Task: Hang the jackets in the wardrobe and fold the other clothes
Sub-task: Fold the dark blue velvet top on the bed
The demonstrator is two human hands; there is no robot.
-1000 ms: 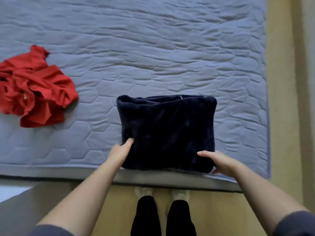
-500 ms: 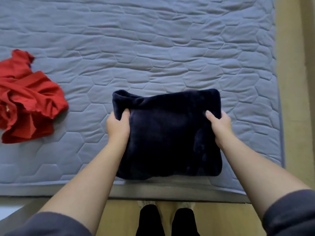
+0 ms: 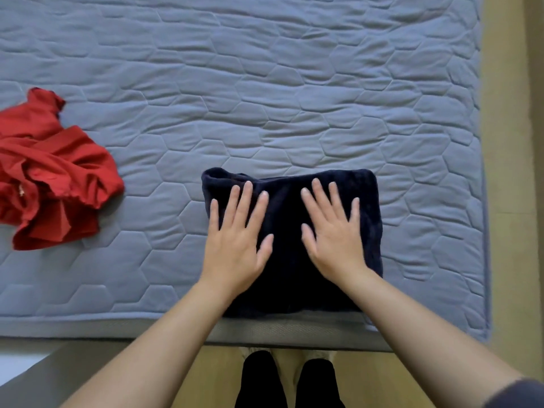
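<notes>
A dark navy fleece garment (image 3: 287, 201) lies folded into a compact rectangle near the front edge of the grey quilted mattress (image 3: 265, 98). My left hand (image 3: 238, 237) rests flat on its left half, fingers straight and spread. On the right half my right hand (image 3: 334, 234) presses down the same way, palm down. A crumpled red garment (image 3: 50, 178) lies unfolded on the mattress at the far left, apart from both hands.
The mattress's front edge (image 3: 147, 331) runs just below the folded garment. Wooden floor (image 3: 512, 201) shows along the right side and below, where my legs (image 3: 288, 381) stand. Most of the mattress behind the garment is bare quilt.
Both hands let go of the navy garment's side edges and moved onto its top, now lying flat on it. The garment looks more squarely folded than a second ago.
</notes>
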